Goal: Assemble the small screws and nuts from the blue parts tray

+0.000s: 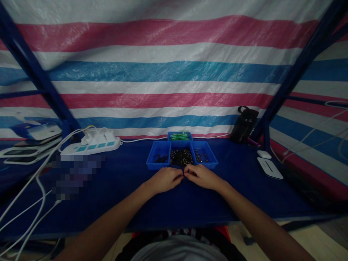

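Observation:
My left hand (pixel 167 179) and my right hand (pixel 199 175) meet fingertip to fingertip just in front of the blue bins. Both are closed in a pinch, and a tiny dark piece may sit between them, too small to name. Behind them stands the middle blue bin (pixel 181 156), full of small dark and brass-coloured parts. The left blue bin (pixel 158 165) holds a few dark pieces (pixel 161 158). In the right blue bin (pixel 213 161) lie small shiny metal parts (pixel 199 156). Farther back, another blue bin (pixel 168 138) contains green items (pixel 179 136).
A white power strip (pixel 92 148) with plugs and cables stands at the left, near stacked phone-like devices (pixel 24 156). A black bottle (pixel 244 125) is at the back right. A white flat box (pixel 269 168) and a small white case (pixel 263 154) lie at the right. Striped sheeting hangs behind.

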Tool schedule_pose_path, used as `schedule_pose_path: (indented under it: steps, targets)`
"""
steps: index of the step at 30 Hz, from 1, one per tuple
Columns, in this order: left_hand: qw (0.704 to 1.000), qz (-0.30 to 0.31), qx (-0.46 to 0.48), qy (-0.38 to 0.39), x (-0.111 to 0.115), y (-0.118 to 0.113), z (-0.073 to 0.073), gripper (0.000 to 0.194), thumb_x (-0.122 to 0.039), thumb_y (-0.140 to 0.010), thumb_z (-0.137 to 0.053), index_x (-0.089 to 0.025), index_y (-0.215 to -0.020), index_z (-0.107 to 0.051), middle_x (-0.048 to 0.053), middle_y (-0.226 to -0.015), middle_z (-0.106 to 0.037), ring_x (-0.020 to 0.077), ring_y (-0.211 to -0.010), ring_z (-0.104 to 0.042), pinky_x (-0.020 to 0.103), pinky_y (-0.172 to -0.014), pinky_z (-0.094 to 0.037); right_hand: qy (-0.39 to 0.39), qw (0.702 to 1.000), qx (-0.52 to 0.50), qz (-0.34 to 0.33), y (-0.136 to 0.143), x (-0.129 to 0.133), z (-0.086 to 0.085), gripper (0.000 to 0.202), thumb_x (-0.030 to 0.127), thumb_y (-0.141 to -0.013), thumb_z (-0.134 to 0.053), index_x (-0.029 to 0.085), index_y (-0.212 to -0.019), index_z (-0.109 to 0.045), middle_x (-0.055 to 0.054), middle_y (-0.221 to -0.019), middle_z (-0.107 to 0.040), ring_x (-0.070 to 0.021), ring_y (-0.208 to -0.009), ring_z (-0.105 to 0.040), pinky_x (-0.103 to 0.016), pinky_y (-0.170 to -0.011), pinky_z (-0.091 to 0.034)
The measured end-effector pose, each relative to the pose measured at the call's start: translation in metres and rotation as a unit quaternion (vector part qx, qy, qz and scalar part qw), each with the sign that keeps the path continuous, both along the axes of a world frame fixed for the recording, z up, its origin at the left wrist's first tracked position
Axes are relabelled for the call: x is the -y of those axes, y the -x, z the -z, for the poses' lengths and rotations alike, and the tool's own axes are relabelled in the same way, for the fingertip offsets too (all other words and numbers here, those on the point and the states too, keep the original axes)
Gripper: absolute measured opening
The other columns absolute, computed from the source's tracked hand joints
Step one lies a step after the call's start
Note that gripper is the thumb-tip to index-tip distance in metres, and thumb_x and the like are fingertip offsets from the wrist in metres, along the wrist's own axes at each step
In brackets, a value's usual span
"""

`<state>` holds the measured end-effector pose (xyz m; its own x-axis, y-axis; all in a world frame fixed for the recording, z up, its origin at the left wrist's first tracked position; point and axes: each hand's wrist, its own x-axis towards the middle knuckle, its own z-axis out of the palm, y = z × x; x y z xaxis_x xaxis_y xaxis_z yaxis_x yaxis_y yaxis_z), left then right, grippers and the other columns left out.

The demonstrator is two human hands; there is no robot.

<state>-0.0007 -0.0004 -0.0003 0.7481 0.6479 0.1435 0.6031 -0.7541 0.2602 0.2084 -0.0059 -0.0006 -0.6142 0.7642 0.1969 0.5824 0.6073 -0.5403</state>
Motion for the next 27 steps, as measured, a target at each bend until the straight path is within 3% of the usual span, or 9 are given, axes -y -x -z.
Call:
schedule_pose_path:
  steps: [7, 14, 18, 27]
  targets:
    - [0.999, -0.034, 0.042, -0.009, -0.001, 0.001, -0.004, 0.015, -0.024, -0.093, -0.046, -0.018, -0.091, -0.060, 0.002, -0.081, -0.064, 0.0143, -0.070, -0.059, 0.022, -0.060, -0.037, -0.002, 1.000, 0.026, -0.003, -0.003, -0.003, 0.005, 0.014, 0.024, -0.092, -0.049, 0.018, -0.095, -0.062, 0.000, -0.073, -0.065, -0.0121, -0.063, -0.057, -0.021, -0.059, -0.035]
    - [0.998, 0.014, 0.065, -0.010, 0.003, -0.002, -0.002, 0.013, -0.023, -0.093, -0.047, -0.020, -0.093, -0.060, 0.001, -0.087, -0.062, 0.0132, -0.075, -0.059, 0.021, -0.066, -0.040, -0.015, 0.998, 0.051, -0.026, 0.000, -0.003, 0.013, 0.015, 0.027, -0.090, -0.053, 0.016, -0.082, -0.061, 0.000, -0.067, -0.062, -0.0115, -0.058, -0.055, -0.021, -0.054, -0.030]
    - [0.997, 0.044, 0.062, 0.008, 0.006, -0.002, -0.003, 0.012, -0.023, -0.090, -0.051, -0.021, -0.098, -0.061, -0.001, -0.084, -0.061, 0.0120, -0.072, -0.058, 0.020, -0.065, -0.040, -0.018, 0.998, 0.057, -0.031, 0.001, -0.003, 0.013, 0.009, 0.021, -0.086, -0.056, 0.016, -0.079, -0.061, 0.000, -0.065, -0.063, -0.0116, -0.057, -0.055, -0.021, -0.053, -0.030]
    - [0.998, 0.038, 0.059, 0.009, 0.003, -0.002, -0.002, 0.011, -0.022, -0.091, -0.051, -0.021, -0.095, -0.061, -0.002, -0.082, -0.063, 0.0122, -0.073, -0.059, 0.020, -0.064, -0.038, -0.027, 0.997, 0.065, -0.025, 0.002, -0.001, 0.011, 0.009, 0.022, -0.084, -0.058, 0.015, -0.079, -0.061, 0.000, -0.064, -0.063, -0.0113, -0.056, -0.054, -0.021, -0.053, -0.028]
